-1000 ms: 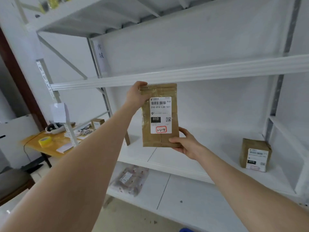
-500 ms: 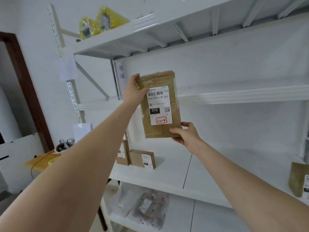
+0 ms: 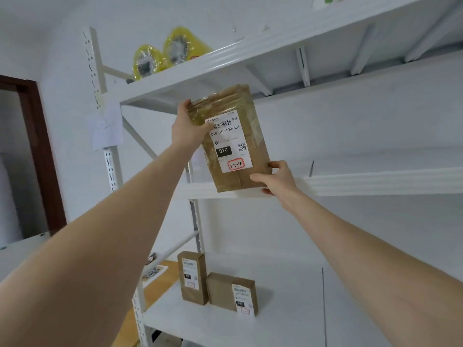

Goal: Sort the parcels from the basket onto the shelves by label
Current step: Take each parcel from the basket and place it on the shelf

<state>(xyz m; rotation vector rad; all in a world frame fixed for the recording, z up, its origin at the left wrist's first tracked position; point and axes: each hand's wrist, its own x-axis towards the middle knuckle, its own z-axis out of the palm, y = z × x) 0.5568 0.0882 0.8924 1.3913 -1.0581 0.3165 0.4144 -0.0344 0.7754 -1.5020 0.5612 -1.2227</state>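
So the parcel (image 3: 233,141) has gone up a fair bit: a second ago it hung below the lip of the middle shelf (image 3: 375,182), and now its bottom edge is level with that lip and the rest sits above it, in the air, tilted slightly and not yet on anything.

The left hand (image 3: 186,128) grips the top left corner with the thumb across the front. The right hand (image 3: 275,177) pinches the bottom right corner, just beside the lip.

What I'd worry about: the bottom edge looks low enough to snag on the lip if it gets pushed straight in. And it's only held by two corners, so the taped top could slide out of the left hand.

The parcel itself is a flattish brown paper packet with shiny clear tape over the top. Its white label has a barcode, 010 010-L30-551, a black 010 box, a QR code and a handwritten 3-2-4 ringed in red.
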